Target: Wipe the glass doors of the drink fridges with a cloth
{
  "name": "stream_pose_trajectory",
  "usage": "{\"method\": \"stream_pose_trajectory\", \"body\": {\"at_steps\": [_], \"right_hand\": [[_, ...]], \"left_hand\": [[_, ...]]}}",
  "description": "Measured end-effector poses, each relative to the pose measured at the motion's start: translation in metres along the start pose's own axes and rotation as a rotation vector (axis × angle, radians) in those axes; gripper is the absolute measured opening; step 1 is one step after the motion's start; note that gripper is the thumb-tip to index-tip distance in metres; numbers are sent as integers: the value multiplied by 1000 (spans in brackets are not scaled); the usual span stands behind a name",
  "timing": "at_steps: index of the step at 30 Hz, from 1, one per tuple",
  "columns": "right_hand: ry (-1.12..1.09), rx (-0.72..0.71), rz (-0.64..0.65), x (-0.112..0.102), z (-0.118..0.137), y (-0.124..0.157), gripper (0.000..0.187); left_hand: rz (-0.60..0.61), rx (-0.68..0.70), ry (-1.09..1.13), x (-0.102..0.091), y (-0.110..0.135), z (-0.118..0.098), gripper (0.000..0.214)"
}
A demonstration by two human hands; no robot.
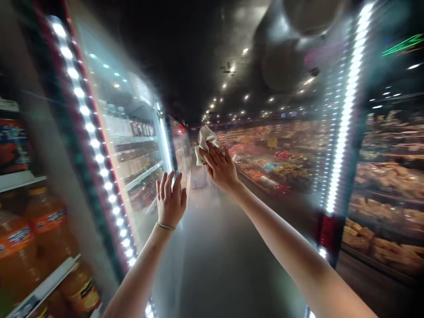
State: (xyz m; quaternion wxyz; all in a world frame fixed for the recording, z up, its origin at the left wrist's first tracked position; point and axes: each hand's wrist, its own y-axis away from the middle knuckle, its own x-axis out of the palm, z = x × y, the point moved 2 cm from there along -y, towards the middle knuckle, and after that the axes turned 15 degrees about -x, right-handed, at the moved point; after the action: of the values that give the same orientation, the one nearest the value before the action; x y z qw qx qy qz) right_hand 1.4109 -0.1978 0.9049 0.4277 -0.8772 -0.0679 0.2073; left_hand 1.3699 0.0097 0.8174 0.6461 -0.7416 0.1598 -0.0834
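Note:
My right hand (219, 167) presses a crumpled white cloth (205, 143) against a tall glass cooler door (195, 194), its fingers folded over the cloth. My left hand (171, 201) is raised beside it with the fingers apart and nothing in them. It appears to rest flat on the same glass, though I cannot tell if it touches. A thin green band (165, 226) circles my left wrist. The glass is hazy and bright with reflections.
Strips of white LED lights (96, 143) run along the cooler door frames at left and right. Orange drink bottles (43, 234) stand on shelves at the lower left. Baked goods (387, 194) fill shelves at the right, beneath a dark ceiling with spotlights.

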Motion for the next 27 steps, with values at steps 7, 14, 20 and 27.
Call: {"method": "stream_pose_trajectory", "body": {"at_steps": [7,14,20,27], "right_hand": [[87,145,15,-39,-114,87,54],[91,317,-28,-70,-219,201,59],[101,459,-94,-68,-250,253,57],[94,551,-212,-57,-221,179,64]], "left_hand": [[9,112,98,53,-15,-127,59],[57,112,155,94,0,-214,60],[90,114,141,101,3,-230,56],[11,44,-21,62,-16,-157,54]]}}
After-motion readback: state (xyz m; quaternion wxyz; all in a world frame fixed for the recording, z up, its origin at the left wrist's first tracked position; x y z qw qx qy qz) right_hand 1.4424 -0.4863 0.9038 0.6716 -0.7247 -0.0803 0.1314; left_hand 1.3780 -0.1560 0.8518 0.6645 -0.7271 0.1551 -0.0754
